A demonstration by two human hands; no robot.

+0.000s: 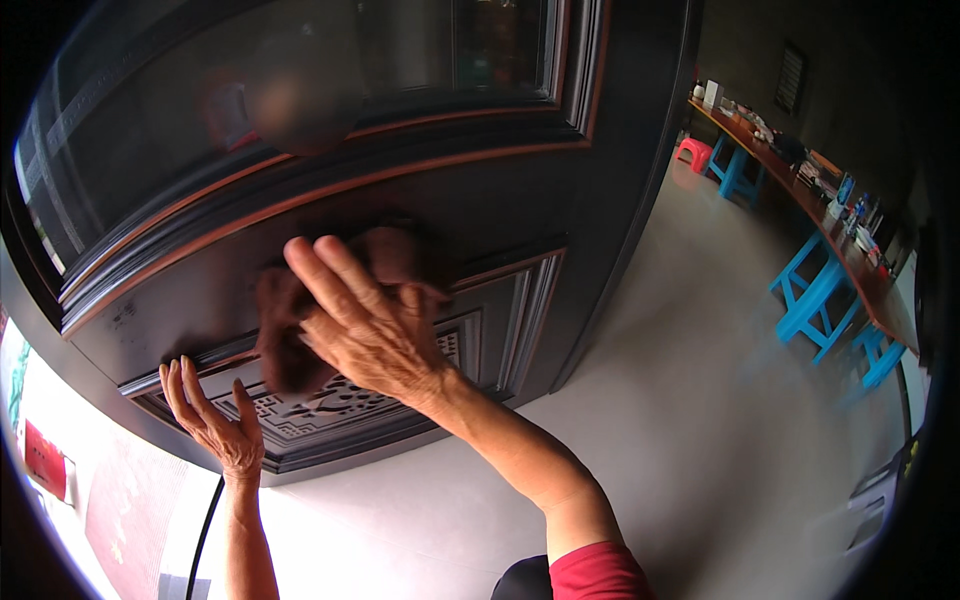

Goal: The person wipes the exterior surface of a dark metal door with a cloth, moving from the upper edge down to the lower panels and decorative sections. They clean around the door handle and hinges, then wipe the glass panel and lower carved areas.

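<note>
A dark door [490, 205] with copper-coloured trim and an upper glass pane fills the left and middle of the head view. My right hand [375, 335] presses a bunched dark-brown cloth [285, 345] against the flat band between the pane and the lower moulded panel. Two of its fingers reach out over the cloth, and the cloth shows on both sides of the hand. My left hand [218, 425] is open, fingers apart, at the lower left of the door by the moulding [185, 375]; whether it touches the surface I cannot tell. A carved lattice pattern [345, 400] shows below my right hand.
Grey floor [680, 420] stretches right of the door. Along the right wall runs a long brown table [800, 185] with bottles and other clutter, on blue trestle legs [815, 300]. A red stool [693, 153] stands at its far end. At lower left, a black cable [207, 530] hangs beside my left forearm.
</note>
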